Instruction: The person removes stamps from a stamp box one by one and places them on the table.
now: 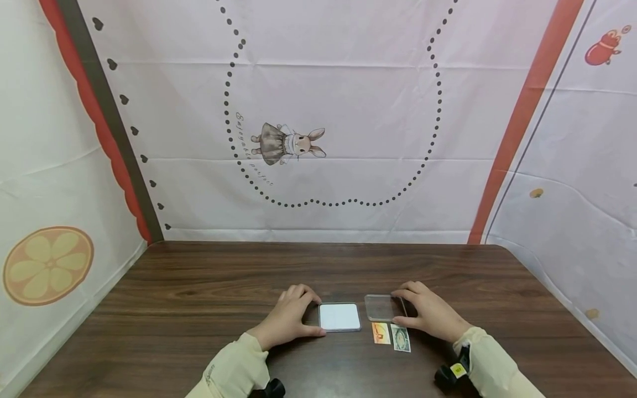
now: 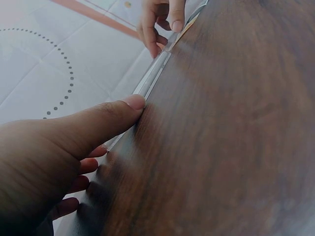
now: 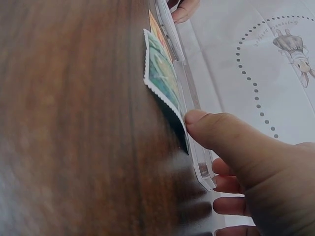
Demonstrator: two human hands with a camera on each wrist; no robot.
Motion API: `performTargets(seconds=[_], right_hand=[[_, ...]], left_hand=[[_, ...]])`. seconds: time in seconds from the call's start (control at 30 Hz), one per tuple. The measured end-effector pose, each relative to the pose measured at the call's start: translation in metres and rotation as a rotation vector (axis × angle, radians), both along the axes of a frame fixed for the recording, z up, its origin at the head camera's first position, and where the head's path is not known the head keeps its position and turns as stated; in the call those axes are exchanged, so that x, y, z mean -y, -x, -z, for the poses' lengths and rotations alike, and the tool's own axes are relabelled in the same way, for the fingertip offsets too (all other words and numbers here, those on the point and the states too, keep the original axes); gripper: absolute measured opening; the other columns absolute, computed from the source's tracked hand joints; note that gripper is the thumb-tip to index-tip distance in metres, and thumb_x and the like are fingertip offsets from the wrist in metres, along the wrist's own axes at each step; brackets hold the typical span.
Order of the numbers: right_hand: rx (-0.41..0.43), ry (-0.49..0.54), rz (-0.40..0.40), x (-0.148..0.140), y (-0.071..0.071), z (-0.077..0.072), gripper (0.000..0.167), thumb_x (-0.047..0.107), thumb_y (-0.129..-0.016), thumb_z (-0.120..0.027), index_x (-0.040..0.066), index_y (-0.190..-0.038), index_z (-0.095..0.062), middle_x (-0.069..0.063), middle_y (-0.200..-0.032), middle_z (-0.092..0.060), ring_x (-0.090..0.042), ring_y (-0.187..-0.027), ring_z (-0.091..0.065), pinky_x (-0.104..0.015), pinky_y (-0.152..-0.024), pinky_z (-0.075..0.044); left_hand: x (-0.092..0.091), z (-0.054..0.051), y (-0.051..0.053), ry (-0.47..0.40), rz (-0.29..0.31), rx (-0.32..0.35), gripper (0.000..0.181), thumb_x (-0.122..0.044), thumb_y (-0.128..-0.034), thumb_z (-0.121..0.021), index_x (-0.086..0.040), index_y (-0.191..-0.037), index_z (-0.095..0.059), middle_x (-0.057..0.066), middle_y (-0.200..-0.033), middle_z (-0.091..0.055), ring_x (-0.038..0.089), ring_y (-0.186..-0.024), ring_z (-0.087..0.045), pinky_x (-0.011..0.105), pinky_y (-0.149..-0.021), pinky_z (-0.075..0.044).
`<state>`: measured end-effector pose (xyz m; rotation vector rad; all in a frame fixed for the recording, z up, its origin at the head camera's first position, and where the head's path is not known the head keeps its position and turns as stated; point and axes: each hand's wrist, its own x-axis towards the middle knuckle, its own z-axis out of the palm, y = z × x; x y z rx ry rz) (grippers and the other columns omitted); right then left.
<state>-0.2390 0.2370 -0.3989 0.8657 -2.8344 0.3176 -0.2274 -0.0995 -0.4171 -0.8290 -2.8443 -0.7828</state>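
A shallow clear plastic case [image 1: 339, 317] with a white sheet or pad in it lies flat on the table. My left hand [image 1: 291, 314] grips its left side, thumb at the near corner and fingers at the far one. To the right, a clear plastic lid [image 1: 380, 307] is held by its right edge between the thumb and fingers of my right hand [image 1: 427, 312]. Just nearer than the lid lie two stamps, an orange one [image 1: 381, 333] and a green one [image 1: 400, 338]. The green stamp [image 3: 165, 73] curls up off the wood in the right wrist view, close to the lid's edge.
The dark wood-grain table [image 1: 209, 287] stretches to a printed white cloth [image 1: 348, 110] at the back, with cloth hanging on both sides too. Black wrist devices sit on both cuffs, the right one [image 1: 450, 375] resting low near the tabletop.
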Motion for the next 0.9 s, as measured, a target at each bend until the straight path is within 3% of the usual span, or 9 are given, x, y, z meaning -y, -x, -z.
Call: performTargets(seconds=[0.6, 0.9], right_hand=[[0.063, 0.021, -0.026, 0.0013, 0.0039, -0.0032, 0.059, 0.054, -0.083, -0.067, 0.009, -0.122, -0.064, -0.002, -0.112, -0.055, -0.015, -0.098, -0.053, -0.037, -0.079, -0.050], [0.091, 0.068, -0.027, -0.0010, 0.0097, -0.0035, 0.051, 0.052, -0.080, -0.072, 0.014, -0.113, -0.066, 0.002, -0.107, -0.054, -0.011, -0.094, -0.051, -0.034, -0.078, -0.048]], left_hand=[[0.0027, 0.0016, -0.0006, 0.001, 0.005, -0.009, 0.056, -0.050, -0.0747, -0.077, -0.013, -0.114, -0.061, 0.006, -0.118, -0.053, 0.025, -0.114, -0.047, 0.051, -0.097, -0.035], [0.0009, 0.0005, -0.0012, -0.002, 0.000, -0.005, 0.055, -0.050, -0.0755, -0.077, -0.014, -0.114, -0.061, 0.005, -0.118, -0.053, 0.025, -0.114, -0.046, 0.050, -0.098, -0.035]])
